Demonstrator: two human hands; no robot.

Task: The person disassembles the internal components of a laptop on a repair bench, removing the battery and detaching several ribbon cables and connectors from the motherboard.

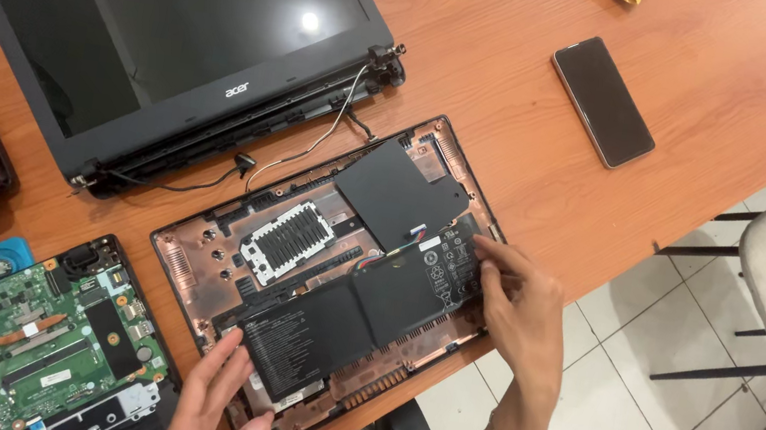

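The left hand [213, 402] is cut off at the picture's lower edge, so its wrist is unseen; a dark case at the bench's [728, 74] left edge and a yellow object at the far edge are also only partly in view. The left hand is spread open, fingers flat, their tips on the near-left end of the flat black battery [357, 317]. The right hand [515, 311] is loosely curled, its fingertips pressing the battery's right end by the coloured wires; it grips nothing fully. The battery lies inside the open laptop base shell [226, 247], close to the bench's near edge, its long axis running from near-left to far-right. A detached screen panel [177, 33] lies toward the far-left corner, a green circuit board [50, 347] near-left, a phone [602, 101] far-right.
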